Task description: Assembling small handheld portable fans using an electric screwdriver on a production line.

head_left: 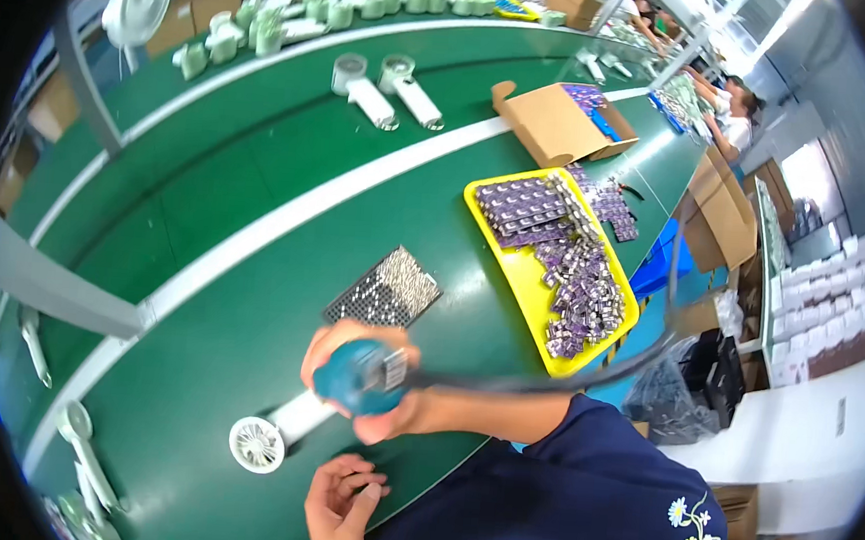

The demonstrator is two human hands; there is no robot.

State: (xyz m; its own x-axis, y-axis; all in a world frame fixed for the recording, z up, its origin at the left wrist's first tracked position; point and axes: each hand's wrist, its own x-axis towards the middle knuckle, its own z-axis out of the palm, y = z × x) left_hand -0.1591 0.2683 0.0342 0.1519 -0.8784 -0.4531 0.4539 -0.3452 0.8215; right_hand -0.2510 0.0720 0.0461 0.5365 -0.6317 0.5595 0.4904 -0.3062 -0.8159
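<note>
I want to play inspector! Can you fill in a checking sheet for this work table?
Surface: green belt with a white stripe.
Job's things: blue power tool over a small white fan.
Clutter: yellow tray of purple parts, screw tray, open box, more fans.
Hands: right hand grips the tool; left hand is empty, beside the fan.
Cables: dark cord from the tool.
Surroundings: other workers, cartons.

2 hands (360,375), 1 yellow tray (527,277), 1 open carton (553,128)
</note>
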